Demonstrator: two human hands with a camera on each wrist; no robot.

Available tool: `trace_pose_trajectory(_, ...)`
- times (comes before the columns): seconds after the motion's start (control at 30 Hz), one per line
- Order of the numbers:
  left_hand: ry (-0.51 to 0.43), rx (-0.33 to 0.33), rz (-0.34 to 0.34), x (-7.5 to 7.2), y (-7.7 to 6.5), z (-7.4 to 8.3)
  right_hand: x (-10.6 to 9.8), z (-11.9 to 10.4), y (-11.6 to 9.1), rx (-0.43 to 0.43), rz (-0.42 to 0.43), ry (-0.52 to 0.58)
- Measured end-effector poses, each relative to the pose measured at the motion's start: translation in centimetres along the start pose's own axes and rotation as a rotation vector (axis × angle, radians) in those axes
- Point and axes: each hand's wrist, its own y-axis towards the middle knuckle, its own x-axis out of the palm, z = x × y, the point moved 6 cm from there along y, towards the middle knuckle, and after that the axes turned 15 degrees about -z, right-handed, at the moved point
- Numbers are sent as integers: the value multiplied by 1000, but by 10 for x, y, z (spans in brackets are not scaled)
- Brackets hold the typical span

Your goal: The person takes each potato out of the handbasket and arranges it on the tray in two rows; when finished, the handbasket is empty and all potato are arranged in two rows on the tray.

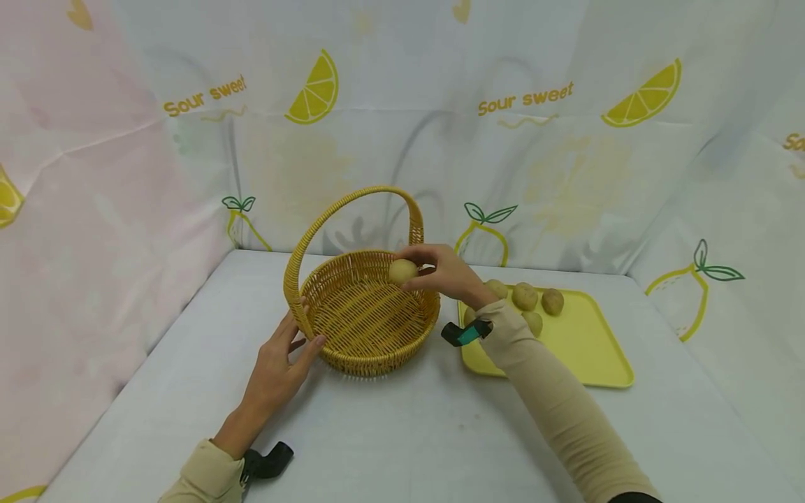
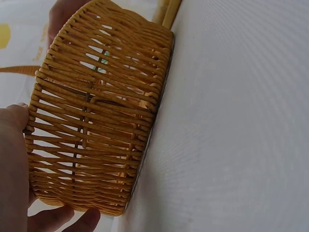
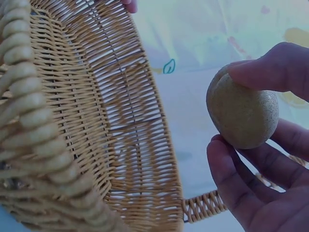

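A round woven wicker basket [image 1: 371,360] with a tall arched handle [image 1: 339,202] stands on the table. My left hand [image 1: 277,370] holds its near left side by the foot of the handle; in the left wrist view the thumb lies at the rim and the fingertips [image 2: 89,220] curl against the wickerwork. My right hand [image 1: 443,271] pinches a pale, roundish potato [image 1: 402,271] over the basket's far right rim. Seen from the right wrist, the thumb presses on top of the potato [image 3: 241,111] and the fingers support it from below.
To the right of the basket lies a yellow tray [image 1: 585,353] with several potatoes [image 1: 525,297] toward its far left part, partly hidden by my right forearm. Behind the table hangs a pale cloth [image 1: 409,140] printed with lemons. White cloth [image 1: 402,433] covers the tabletop.
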Motion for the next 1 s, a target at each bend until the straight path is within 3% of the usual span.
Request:
trace_pose_trajectory(0.5,-14,11,-1,-1,1,1,-20,7,-31,14,40,-71)
trace_pose_trajectory(1.0,3,-2,-2,0,0,1,-42,17,-70,75,125,17)
